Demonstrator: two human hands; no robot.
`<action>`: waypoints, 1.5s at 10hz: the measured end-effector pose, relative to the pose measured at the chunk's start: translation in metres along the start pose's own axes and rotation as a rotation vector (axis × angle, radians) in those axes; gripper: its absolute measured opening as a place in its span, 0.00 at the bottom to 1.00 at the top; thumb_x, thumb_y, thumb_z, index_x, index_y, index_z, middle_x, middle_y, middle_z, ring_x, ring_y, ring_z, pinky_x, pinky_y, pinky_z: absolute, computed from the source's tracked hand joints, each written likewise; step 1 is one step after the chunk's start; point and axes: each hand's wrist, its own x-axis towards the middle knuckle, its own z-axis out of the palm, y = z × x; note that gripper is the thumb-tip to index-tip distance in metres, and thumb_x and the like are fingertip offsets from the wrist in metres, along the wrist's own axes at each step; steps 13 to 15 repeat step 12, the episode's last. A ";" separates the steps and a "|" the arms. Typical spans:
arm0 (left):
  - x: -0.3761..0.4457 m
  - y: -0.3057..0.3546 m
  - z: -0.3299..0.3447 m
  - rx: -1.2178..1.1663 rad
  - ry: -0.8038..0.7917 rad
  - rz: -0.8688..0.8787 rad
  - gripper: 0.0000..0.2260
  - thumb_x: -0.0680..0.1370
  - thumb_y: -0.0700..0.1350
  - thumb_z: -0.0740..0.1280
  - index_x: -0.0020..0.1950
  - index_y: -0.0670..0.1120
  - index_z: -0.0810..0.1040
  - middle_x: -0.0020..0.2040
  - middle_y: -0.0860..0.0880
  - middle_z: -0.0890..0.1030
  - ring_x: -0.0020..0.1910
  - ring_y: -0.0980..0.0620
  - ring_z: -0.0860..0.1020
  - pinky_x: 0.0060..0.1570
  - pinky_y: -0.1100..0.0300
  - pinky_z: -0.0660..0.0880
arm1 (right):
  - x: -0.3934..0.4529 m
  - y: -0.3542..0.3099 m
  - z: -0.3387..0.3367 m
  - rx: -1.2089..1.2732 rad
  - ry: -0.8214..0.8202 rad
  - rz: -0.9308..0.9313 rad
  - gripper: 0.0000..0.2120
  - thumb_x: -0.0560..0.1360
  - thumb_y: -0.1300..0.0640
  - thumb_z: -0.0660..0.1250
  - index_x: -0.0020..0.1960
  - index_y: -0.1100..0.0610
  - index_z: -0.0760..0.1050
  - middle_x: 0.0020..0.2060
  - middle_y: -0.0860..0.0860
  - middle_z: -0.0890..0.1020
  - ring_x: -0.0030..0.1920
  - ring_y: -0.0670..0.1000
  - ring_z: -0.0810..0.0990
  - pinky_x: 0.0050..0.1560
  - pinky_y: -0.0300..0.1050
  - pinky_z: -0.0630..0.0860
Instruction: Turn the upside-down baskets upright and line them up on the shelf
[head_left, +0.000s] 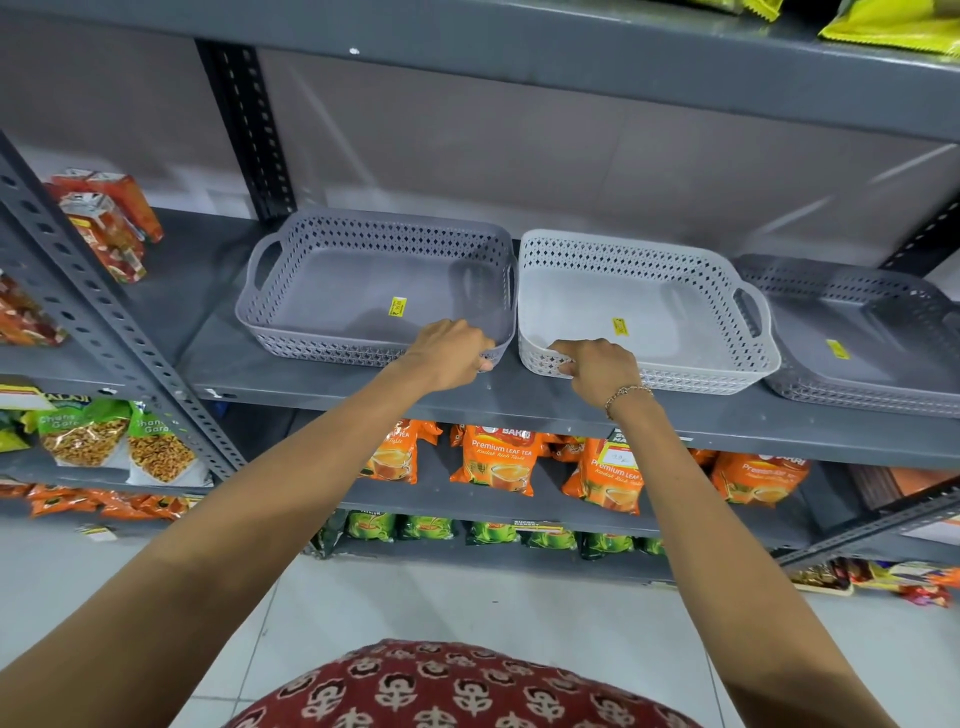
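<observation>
Your left hand (452, 351) curls its fingers over the front rim of the lilac-grey basket (363, 280), gripping it; your right hand (597, 364) pinches the front rim of the white basket (670, 306). Both baskets sit upright, touching side by side on the grey shelf (519, 400), with a darker grey basket (883, 332) just right of the white one

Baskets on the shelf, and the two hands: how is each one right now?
left grey basket: upright, empty, yellow sticker inside.
white basket: upright, empty, touching the left grey basket.
right grey basket: upright, empty, partly cut off at the picture's edge.
left hand: gripping the left grey basket's front rim.
right hand: gripping the white basket's front rim.
</observation>
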 end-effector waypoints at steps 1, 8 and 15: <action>-0.001 0.000 0.001 -0.002 0.000 0.003 0.04 0.76 0.36 0.63 0.44 0.41 0.77 0.46 0.39 0.82 0.49 0.38 0.79 0.42 0.56 0.68 | 0.000 0.000 0.000 0.001 0.002 -0.004 0.17 0.77 0.61 0.60 0.65 0.50 0.71 0.54 0.62 0.81 0.54 0.62 0.79 0.51 0.50 0.77; 0.007 -0.012 0.005 -0.092 -0.064 0.018 0.13 0.79 0.50 0.62 0.47 0.40 0.77 0.40 0.43 0.78 0.40 0.45 0.74 0.41 0.57 0.68 | 0.000 0.002 -0.001 0.029 -0.034 -0.038 0.17 0.78 0.61 0.59 0.65 0.52 0.69 0.53 0.63 0.81 0.54 0.63 0.79 0.48 0.50 0.76; -0.002 0.015 -0.016 -0.002 0.081 -0.060 0.24 0.80 0.59 0.54 0.72 0.48 0.65 0.69 0.41 0.72 0.68 0.42 0.71 0.63 0.47 0.70 | -0.011 0.015 -0.017 0.417 0.035 -0.085 0.18 0.76 0.62 0.64 0.66 0.58 0.72 0.64 0.56 0.77 0.65 0.56 0.73 0.68 0.47 0.67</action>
